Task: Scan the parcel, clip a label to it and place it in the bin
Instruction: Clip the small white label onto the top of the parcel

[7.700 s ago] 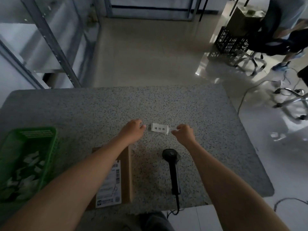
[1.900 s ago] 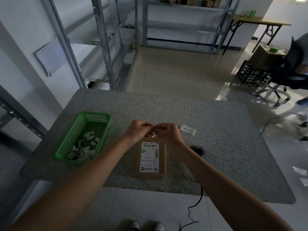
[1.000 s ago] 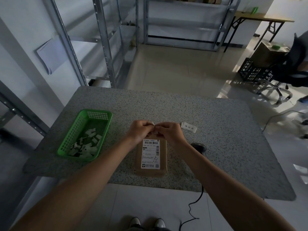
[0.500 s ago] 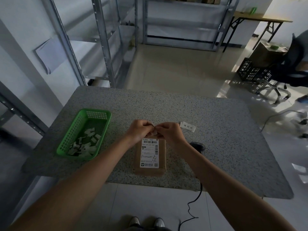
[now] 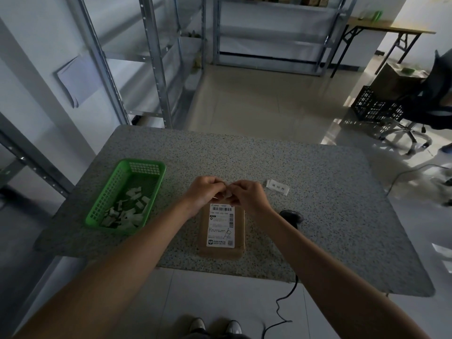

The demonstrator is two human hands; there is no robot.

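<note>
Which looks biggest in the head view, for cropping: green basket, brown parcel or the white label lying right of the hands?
1. green basket
2. brown parcel, nearer the camera, so its rank is unsure
3. white label

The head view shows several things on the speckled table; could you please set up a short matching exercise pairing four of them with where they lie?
Things:
1. green basket
2. parcel
3. white tag with printed characters
4. scanner

Places:
A. beside the right forearm, cable hanging off the near edge
B. flat at the table's centre, printed label up, just under both hands
C. left part of the table, holding small white clips
D. alone on bare table, right of the hands

Pairs: 1-C, 2-B, 3-D, 4-A
</note>
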